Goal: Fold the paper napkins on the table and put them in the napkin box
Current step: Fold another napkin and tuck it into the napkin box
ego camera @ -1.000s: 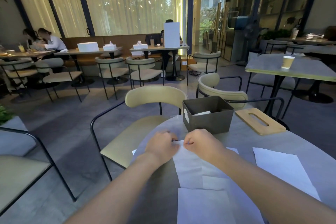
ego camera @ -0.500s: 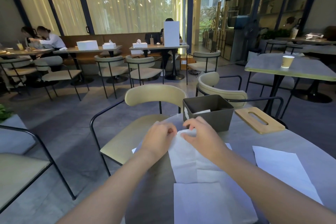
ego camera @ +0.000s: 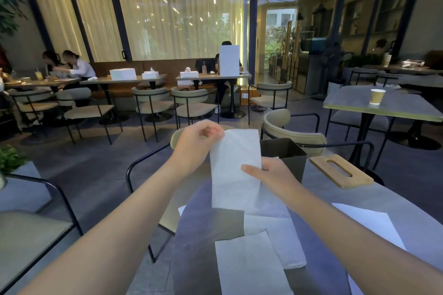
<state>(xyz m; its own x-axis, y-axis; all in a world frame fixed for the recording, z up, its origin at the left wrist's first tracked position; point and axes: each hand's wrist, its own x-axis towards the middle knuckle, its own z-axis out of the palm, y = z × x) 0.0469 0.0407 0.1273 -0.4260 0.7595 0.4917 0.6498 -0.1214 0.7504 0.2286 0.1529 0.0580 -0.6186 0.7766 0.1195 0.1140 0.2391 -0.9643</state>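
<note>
Napkin lifted between both hands, in front of the box

Napkin, folded into a long white strip, hangs upright above the bench, clear of its surface. The left hand pinches the strip's upper left corner, its grip closed on the paper with fingers curled. The right hand holds the strip lower down on its right edge, thumb lying across the front face and the other fingers hidden behind the paper. The dark napkin box stands open just behind the strip and the right hand, partly covered by them. A wooden lid with a slot lies flat on the bench to the right of the box. More unfolded napkins lie flat on the bench below the raised strip, overlapping one another, with another sheet further right.
</note>
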